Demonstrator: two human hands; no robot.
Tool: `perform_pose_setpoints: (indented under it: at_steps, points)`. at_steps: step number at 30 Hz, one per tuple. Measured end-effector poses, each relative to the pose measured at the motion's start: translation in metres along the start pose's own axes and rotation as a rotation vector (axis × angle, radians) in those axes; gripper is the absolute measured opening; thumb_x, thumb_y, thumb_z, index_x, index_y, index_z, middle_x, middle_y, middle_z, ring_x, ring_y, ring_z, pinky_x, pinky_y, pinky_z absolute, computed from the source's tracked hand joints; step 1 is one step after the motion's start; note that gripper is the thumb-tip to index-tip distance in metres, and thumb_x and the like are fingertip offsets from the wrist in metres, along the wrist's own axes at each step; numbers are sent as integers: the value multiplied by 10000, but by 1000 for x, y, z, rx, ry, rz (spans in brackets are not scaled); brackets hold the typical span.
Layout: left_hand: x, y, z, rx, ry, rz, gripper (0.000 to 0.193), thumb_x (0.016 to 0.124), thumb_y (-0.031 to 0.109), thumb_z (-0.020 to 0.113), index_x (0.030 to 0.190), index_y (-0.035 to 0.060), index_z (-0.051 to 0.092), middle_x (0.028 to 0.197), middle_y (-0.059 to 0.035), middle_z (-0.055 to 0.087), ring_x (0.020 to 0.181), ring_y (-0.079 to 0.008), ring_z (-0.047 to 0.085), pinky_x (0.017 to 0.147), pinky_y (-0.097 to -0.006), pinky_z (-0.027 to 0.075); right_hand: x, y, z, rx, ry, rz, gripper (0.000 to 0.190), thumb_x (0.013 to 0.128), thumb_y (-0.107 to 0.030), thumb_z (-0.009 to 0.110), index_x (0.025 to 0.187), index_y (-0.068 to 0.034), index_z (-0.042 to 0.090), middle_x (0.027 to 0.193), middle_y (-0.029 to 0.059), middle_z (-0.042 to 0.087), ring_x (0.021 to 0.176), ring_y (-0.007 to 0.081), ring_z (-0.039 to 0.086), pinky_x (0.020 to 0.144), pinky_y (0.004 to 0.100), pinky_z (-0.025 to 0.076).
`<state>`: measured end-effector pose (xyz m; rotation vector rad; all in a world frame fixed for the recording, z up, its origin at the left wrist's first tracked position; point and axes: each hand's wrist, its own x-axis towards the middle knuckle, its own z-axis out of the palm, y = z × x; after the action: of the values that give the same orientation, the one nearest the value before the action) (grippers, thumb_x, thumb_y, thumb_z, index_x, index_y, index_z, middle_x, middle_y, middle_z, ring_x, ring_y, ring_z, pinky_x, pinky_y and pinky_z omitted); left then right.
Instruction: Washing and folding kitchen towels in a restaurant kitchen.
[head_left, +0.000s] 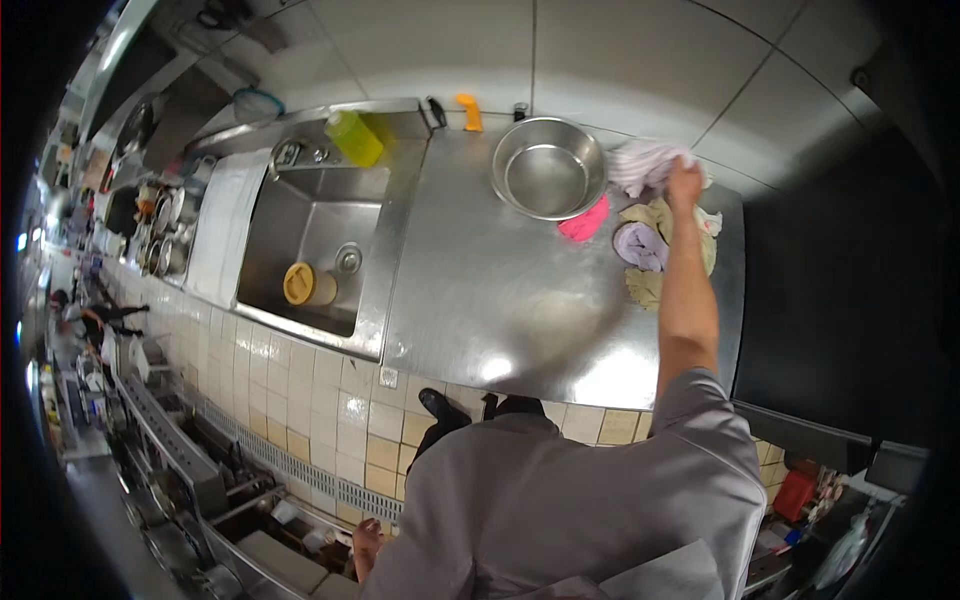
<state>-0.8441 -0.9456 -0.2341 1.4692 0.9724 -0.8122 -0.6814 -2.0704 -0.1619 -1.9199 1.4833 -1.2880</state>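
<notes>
My right hand (684, 182) reaches over the far right of the steel worktop and grips a white-and-pink striped cloth (646, 163). Just below it lie a rolled lavender cloth (641, 246) and a crumpled olive-beige cloth (643, 288), partly hidden by my forearm. A round steel bowl (546, 176), with nothing in it, stands left of the striped cloth. Against its lower right side rests a bright pink cloth (585, 220). My left hand (367, 538) hangs low beside my body, away from the worktop; its fingers are too small to make out.
The steel worktop (465, 300) joins a sink (307, 217) holding a lidded container (309, 284). A bottle of yellow-green liquid (355, 139) stands behind the sink. An orange-handled tool (469, 112) is by the wall. A dark panel (817, 300) borders the right. Another person (97, 319) is far left.
</notes>
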Motion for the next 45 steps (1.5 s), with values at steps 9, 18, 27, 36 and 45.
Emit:
perform_pose_setpoints:
  at_steps: [9, 18, 27, 36, 45]
  points:
    - [-32, 128, 145, 656, 39, 600, 159, 968, 130, 602, 988, -23, 638, 911, -55, 676, 822, -93, 579, 733, -275, 472, -62, -200, -185, 1260, -371, -196, 371, 946, -55, 472, 1305, 27, 512, 1251, 149, 603, 1140, 249, 605, 968, 381, 497]
    - [-178, 273, 375, -507, -1095, 414, 726, 994, 608, 374, 1427, 29, 441, 1334, -145, 577, 1181, -255, 583, 1027, -425, 453, -343, -298, -227, 973, -1823, -827, 427, 783, -54, 731, 1201, -31, 647, 1114, 135, 671, 984, 275, 654, 860, 379, 504]
    - [-144, 210, 176, -678, -622, 571, 370, 895, 313, 573, 1127, 25, 596, 881, -90, 635, 796, -240, 611, 706, -371, 512, -305, -131, -29, -331, -1127, -818, 511, 901, -357, 621, 1298, -41, 558, 1345, 172, 561, 1234, 338, 527, 1038, 434, 421]
    - [-164, 81, 60, -597, -39, 421, 458, 829, 200, 649, 1225, -21, 584, 1052, -137, 686, 858, -267, 687, 742, -367, 574, -283, -91, -55, -124, -682, -680, 226, 943, -174, 526, 942, 22, 637, 789, 157, 682, 724, 332, 656, 680, 410, 527]
    - [-162, 132, 125, 219, -386, 746, 432, 809, 52, 725, 1226, 17, 618, 1102, -44, 682, 968, -130, 629, 865, -295, 506, -674, -284, -202, 686, -2471, 592, 411, 1010, -291, 547, 1359, -82, 483, 1256, 73, 583, 1090, 161, 589, 941, 333, 490]
